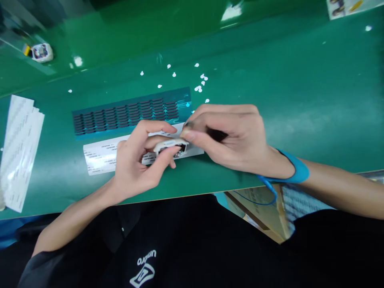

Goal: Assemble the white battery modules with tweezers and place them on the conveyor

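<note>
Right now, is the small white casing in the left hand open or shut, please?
Open: the white casing shows its dark interior beside the left thumb.

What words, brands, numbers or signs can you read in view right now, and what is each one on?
"umbro", upside down, with a diamond-shaped logo: on the black shirt.
Repeated small print on the long white strip: too blurred to read.
Faint print on the white sheets at the left: too small to read.
Faint marks on the cardboard box: unreadable.
No numbers can be made out.
</note>
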`<state>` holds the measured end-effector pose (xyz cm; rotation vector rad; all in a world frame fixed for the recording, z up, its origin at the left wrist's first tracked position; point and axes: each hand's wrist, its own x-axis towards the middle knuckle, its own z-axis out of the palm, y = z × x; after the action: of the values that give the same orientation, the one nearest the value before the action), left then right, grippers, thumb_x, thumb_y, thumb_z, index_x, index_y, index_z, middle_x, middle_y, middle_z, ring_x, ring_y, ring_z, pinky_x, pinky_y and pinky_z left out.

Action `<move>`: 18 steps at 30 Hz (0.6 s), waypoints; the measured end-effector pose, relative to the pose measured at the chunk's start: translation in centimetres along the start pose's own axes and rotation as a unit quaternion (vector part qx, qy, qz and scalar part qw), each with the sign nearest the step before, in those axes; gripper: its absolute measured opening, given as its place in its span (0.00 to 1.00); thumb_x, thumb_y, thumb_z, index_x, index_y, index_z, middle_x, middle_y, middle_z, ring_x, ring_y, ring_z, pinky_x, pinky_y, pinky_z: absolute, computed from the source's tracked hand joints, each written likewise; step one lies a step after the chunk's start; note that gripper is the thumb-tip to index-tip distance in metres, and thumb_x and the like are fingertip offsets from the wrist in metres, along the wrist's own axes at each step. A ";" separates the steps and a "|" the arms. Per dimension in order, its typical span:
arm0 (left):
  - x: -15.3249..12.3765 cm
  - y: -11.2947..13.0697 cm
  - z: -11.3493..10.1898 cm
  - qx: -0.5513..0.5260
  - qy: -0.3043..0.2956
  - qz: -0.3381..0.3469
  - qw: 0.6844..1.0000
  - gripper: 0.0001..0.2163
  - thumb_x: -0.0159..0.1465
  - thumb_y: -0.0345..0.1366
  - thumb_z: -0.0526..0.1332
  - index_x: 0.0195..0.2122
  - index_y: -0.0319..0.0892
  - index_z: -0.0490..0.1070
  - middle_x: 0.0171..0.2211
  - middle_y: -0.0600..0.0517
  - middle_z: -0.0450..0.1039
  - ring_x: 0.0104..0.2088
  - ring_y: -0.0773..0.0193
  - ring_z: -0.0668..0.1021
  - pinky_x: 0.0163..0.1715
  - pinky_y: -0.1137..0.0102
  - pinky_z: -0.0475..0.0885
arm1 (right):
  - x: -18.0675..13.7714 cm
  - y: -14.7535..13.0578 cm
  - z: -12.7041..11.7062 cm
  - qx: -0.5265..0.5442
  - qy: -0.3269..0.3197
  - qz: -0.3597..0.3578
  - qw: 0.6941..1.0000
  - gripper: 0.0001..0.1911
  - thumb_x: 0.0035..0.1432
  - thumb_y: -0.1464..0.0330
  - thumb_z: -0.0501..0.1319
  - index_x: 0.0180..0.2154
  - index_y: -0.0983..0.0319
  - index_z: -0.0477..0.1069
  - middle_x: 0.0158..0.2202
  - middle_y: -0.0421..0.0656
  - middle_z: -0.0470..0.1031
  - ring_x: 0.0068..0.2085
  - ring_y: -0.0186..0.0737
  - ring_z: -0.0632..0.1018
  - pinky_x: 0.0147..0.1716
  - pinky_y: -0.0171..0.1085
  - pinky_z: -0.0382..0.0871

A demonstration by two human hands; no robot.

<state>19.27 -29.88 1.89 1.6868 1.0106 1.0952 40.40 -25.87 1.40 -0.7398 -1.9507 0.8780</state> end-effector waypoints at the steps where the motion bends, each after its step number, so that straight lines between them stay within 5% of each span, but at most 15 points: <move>1: 0.4 0.0 -0.3 -0.028 0.016 -0.013 0.999 0.07 0.71 0.29 0.66 0.47 0.43 0.71 0.28 0.58 0.82 0.22 0.68 0.83 0.21 0.73 0.77 | 0.1 0.0 -0.1 0.015 0.016 0.003 1.000 0.16 0.76 0.66 0.60 0.31 0.60 0.73 0.29 0.38 0.75 0.31 0.35 0.75 0.31 0.37 0.67; 7: 1.8 -1.6 -1.1 -0.081 0.122 -0.045 0.988 0.08 0.70 0.38 0.70 0.46 0.47 0.73 0.34 0.60 0.84 0.23 0.69 0.82 0.20 0.69 0.77 | 0.7 0.2 -1.1 -0.058 0.017 0.084 0.995 0.23 0.78 0.64 0.50 0.32 0.55 0.78 0.32 0.41 0.82 0.33 0.41 0.80 0.39 0.43 0.77; 10: 1.8 -2.7 -0.6 -0.053 0.117 -0.062 0.990 0.09 0.69 0.43 0.70 0.44 0.49 0.72 0.31 0.58 0.81 0.22 0.68 0.81 0.20 0.68 0.76 | 0.7 0.4 -1.1 -0.037 0.011 0.134 0.990 0.26 0.78 0.62 0.52 0.26 0.55 0.75 0.33 0.41 0.84 0.29 0.39 0.82 0.34 0.41 0.80; 14: 1.5 -3.7 0.2 -0.014 0.100 -0.087 0.991 0.15 0.69 0.50 0.68 0.45 0.48 0.68 0.26 0.58 0.76 0.20 0.66 0.80 0.22 0.69 0.74 | 0.7 1.2 -0.9 -0.027 0.005 0.125 0.992 0.27 0.77 0.65 0.56 0.22 0.56 0.73 0.33 0.40 0.84 0.37 0.38 0.85 0.36 0.37 0.82; 18: 1.5 -3.8 0.4 -0.015 0.107 -0.095 0.990 0.16 0.69 0.52 0.68 0.46 0.49 0.66 0.27 0.58 0.76 0.20 0.66 0.79 0.21 0.69 0.74 | 0.9 1.8 -0.8 0.008 0.002 0.141 0.990 0.26 0.76 0.67 0.58 0.22 0.57 0.75 0.32 0.39 0.84 0.30 0.31 0.83 0.33 0.29 0.81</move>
<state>19.43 -27.43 -1.41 1.4374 1.2552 1.1749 41.01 -23.91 0.64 -1.0229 -1.8606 1.0582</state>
